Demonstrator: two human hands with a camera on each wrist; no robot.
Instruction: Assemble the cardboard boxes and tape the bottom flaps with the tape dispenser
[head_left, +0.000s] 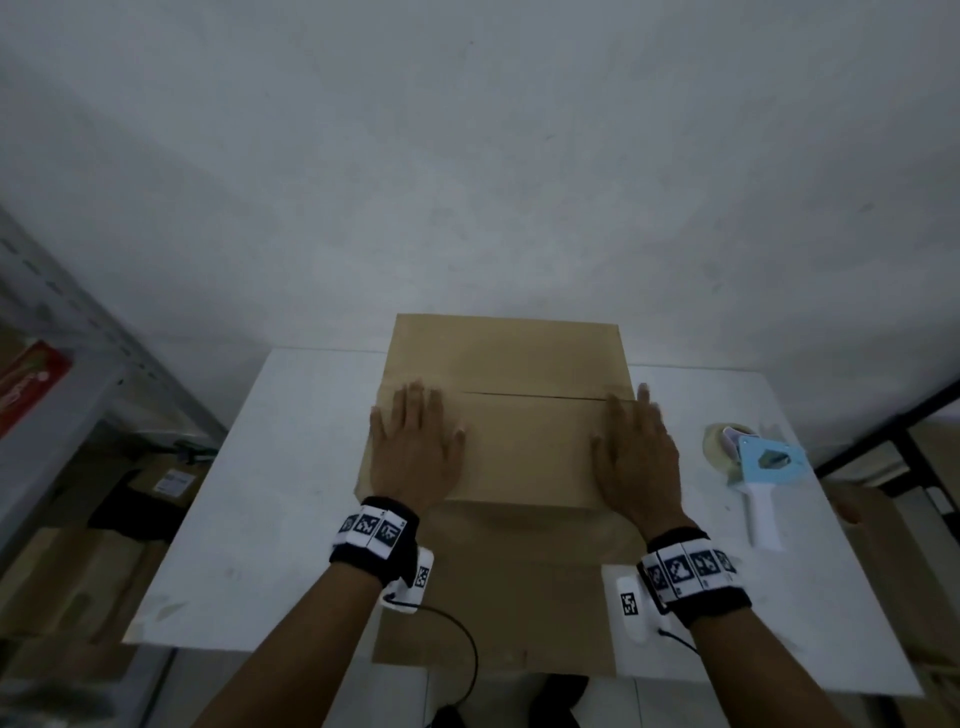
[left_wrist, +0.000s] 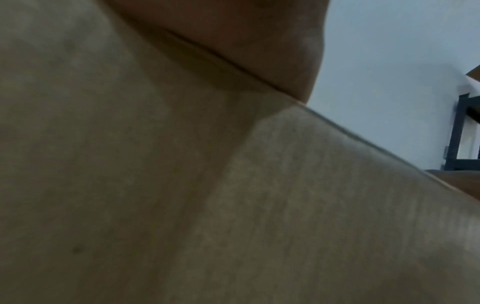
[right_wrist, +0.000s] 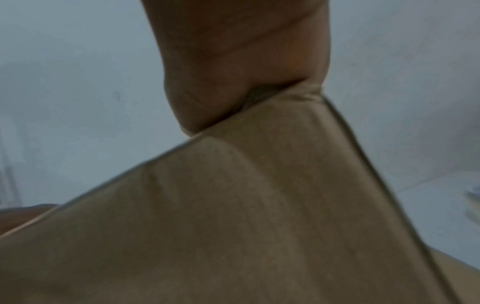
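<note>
Head view: we see cardboard box (head_left: 511, 415) standing mid white table (head_left: 291, 467), flaps folded shut, seam across top. Left hand (head_left: 415, 452) flat, fingers spread, pressing near flap at left end. Right hand (head_left: 636, 457) likewise flat at right end. Tape dispenser (head_left: 756, 470) lies on table right of box, untouched.

Left wrist view: we see palm heel on cardboard; fingers hidden.

Right wrist view: same, palm heel on flap corner.

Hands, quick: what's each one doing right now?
Left hand: open, fingers straight, pressing flat on the cardboard box flap.
Right hand: open, pressing flat on the same flap, holding nothing.
</note>
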